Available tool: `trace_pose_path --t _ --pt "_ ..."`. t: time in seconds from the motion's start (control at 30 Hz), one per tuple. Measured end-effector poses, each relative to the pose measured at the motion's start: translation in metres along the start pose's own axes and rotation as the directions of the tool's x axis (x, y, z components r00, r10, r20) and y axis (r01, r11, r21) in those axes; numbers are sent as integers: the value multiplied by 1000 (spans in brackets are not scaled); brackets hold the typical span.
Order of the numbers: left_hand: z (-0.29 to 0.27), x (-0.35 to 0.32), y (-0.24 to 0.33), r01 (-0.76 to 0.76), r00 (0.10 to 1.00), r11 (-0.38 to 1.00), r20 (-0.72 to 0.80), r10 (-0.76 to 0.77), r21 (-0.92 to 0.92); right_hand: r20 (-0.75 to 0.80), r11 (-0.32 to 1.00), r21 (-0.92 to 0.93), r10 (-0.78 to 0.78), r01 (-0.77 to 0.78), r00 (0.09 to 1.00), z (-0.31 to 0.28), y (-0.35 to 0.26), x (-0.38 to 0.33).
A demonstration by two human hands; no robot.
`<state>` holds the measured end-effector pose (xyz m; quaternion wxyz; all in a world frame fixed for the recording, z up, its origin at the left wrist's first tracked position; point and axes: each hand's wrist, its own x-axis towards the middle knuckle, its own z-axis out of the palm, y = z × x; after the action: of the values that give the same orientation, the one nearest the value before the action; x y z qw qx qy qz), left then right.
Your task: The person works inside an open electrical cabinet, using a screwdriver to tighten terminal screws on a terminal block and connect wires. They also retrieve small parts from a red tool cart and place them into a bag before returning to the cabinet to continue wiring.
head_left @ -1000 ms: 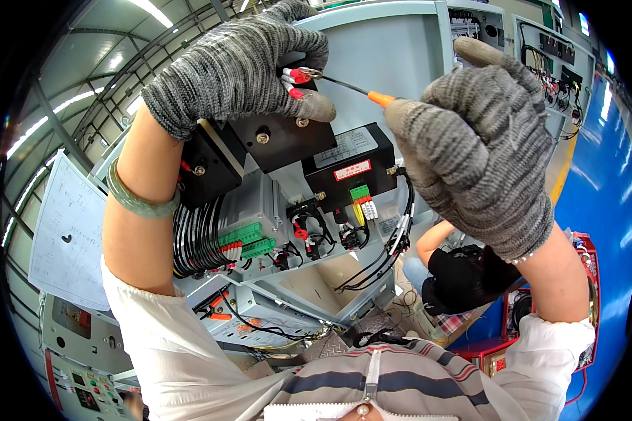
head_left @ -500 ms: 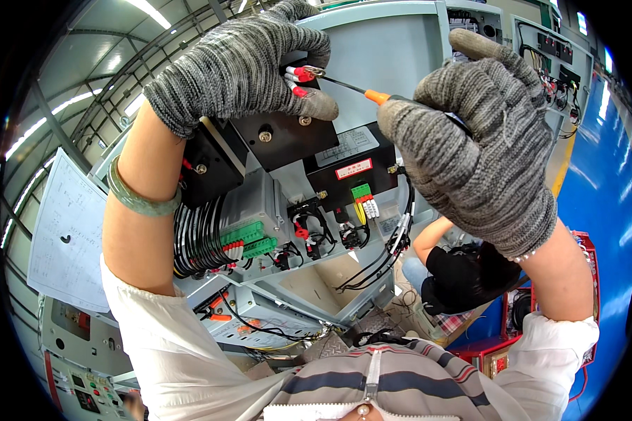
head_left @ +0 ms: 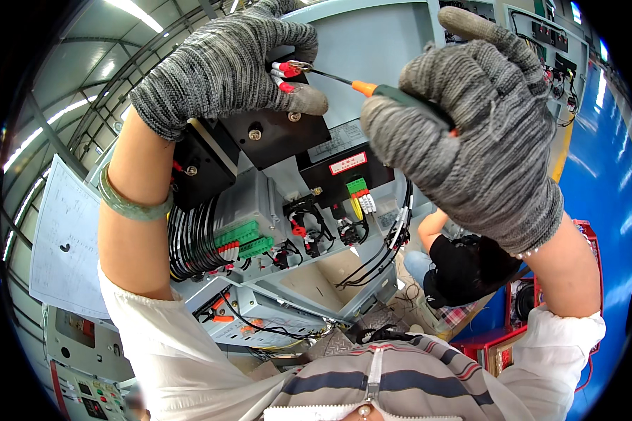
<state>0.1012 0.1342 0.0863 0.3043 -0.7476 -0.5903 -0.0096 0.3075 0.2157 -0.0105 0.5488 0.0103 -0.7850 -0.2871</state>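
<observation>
Both hands wear grey knitted gloves. My left hand (head_left: 221,67) is at the upper left, its fingers and thumb curled around red-sleeved wire lugs (head_left: 288,69) above a black panel-mounted block (head_left: 274,137). My right hand (head_left: 474,133) grips a screwdriver (head_left: 400,99) with a dark green and orange handle. The screwdriver's thin shaft points left, and its tip meets the lugs beside my left fingers. The exact contact at the tip is too small to make out. Below lies a black box (head_left: 344,172) with a green plug connector (head_left: 358,186).
A grey cabinet frame (head_left: 372,28) surrounds the parts. Black cable bundles (head_left: 193,238) and green terminal blocks (head_left: 249,238) sit below my left forearm. A paper sheet (head_left: 67,242) hangs at left. Another person (head_left: 463,270) crouches at lower right, near a red cart (head_left: 484,344).
My right hand has turned on the screwdriver, and more of its green handle shows. The tip stays at the lugs. The whole view has shifted slightly, with both hands a little further left.
</observation>
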Motion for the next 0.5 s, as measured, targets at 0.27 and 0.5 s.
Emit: trace_pose_path --t 0.27,0.5 --pt "-5 0 -2 60 997 996 47 -57 -66 -49 998 -63 -28 24 998 1 -13 12" --pt "-3 1 -7 -68 997 989 18 70 -129 -147 1000 -12 17 -19 989 10 -15 16"
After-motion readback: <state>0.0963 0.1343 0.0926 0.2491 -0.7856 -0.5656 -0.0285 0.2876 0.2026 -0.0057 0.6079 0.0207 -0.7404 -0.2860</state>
